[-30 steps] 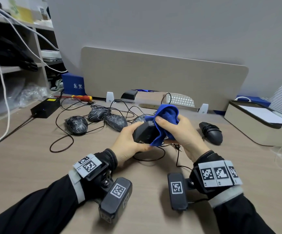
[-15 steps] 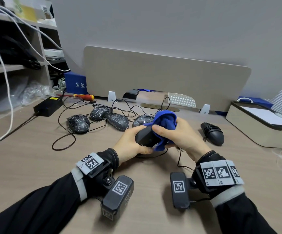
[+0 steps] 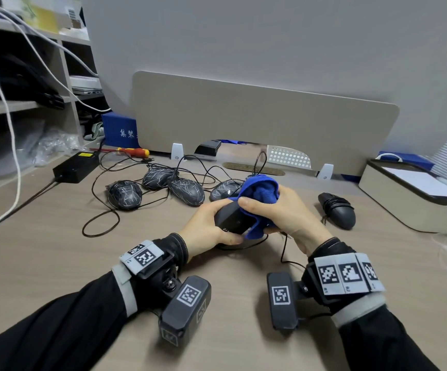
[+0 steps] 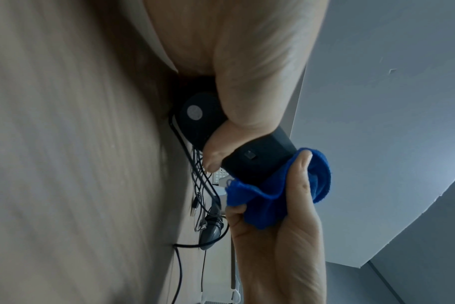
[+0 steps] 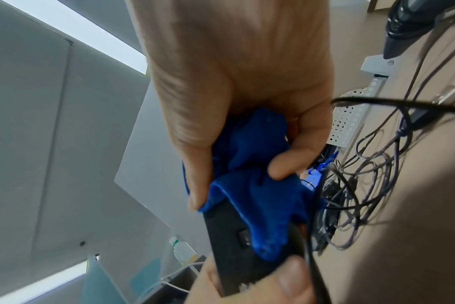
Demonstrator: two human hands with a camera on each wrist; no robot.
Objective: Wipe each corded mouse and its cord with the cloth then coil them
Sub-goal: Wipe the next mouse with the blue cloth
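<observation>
Above the desk my left hand [image 3: 211,226] grips a black corded mouse [image 3: 231,219], turned so its underside faces me [image 4: 249,158]. My right hand [image 3: 273,210] holds the bunched blue cloth [image 3: 260,191] and presses it round the mouse's far end [image 5: 249,197]. The mouse's black cord [image 3: 284,250] hangs down to the desk below my hands. Several patterned dark mice [image 3: 185,190] lie with tangled cords behind my hands. A black mouse with its cord wound round it [image 3: 338,210] lies to the right.
A black power brick [image 3: 75,166] and a red-and-yellow screwdriver [image 3: 134,151] lie at the back left. A beige divider panel [image 3: 257,121] stands behind the mice. A white box with a dark rim [image 3: 415,196] stands at the right. Shelves [image 3: 16,103] with white cables fill the left.
My hands and the mouse have sunk slightly toward the desk. The cloth has slid along the mouse, and my right thumb has shifted over it.
</observation>
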